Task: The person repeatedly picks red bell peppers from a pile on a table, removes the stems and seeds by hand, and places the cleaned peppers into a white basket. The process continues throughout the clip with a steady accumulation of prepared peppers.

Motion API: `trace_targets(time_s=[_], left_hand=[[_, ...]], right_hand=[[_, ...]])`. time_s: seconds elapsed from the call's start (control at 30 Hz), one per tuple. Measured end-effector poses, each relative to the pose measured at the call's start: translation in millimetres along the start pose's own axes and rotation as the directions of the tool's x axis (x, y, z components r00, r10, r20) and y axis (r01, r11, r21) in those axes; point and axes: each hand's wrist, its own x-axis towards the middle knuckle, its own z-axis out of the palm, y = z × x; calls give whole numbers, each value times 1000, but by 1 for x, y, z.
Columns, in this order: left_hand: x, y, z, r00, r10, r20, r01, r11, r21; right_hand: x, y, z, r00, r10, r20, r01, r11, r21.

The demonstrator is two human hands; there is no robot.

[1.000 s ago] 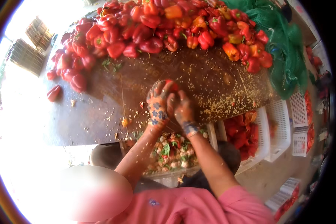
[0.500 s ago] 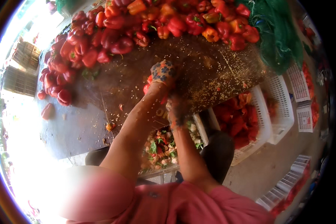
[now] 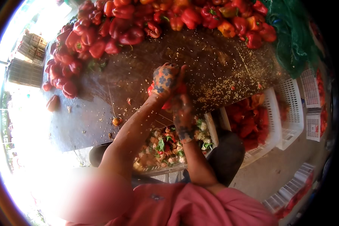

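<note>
My left hand point(image 3: 165, 79), in a patterned glove, is closed over red pepper point(image 3: 179, 89) on the seed-strewn brown table point(image 3: 120, 67). Red flesh shows on both sides of it. Just below, my right hand point(image 3: 182, 116), also gloved and dark with dirt, reaches up against the red pepper; its fingers are smeared by motion. Under both hands, at the table's front edge, sits a bin point(image 3: 162, 148) of pale seed cores, stems and green leaves. A heap of red and orange peppers point(image 3: 128, 35) lines the back of the table.
Green netting point(image 3: 290, 41) hangs at the back right. White crates point(image 3: 271, 124) of red pepper pieces stand right of my knees, with further crates point(image 3: 310, 88) beyond and on the floor point(image 3: 297, 180). Stacked crates point(image 3: 26, 71) are at far left. One loose pepper point(image 3: 52, 102) lies left.
From joined hands a second ago, my left hand has moved up and turned knuckles-up, and my right hand has dropped below it. Since half a second ago both have shifted only slightly.
</note>
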Motion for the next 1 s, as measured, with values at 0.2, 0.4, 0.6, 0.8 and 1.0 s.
trace_targets(time_s=[0.2,0.4,0.6,0.8,1.0], left_hand=[[-1,-9,11,990,-9,143,-7,994,110],[-6,-4,10,993,-4,114,-21,977,211],[-7,1,-3,998,51,25,-50,998,-48],[-7,-11,-38,905,80,419,-140,983,116],[-79,11,-77,909,-352,222,336,936,107]], right_hand=[[-22,20,6,995,54,89,-51,998,-36],[-49,25,-14,978,193,78,-209,921,330],[19,22,-104,936,302,180,-351,778,521],[-25,20,-110,699,174,693,-495,818,294],[8,-11,-23,890,-228,396,414,769,-488]])
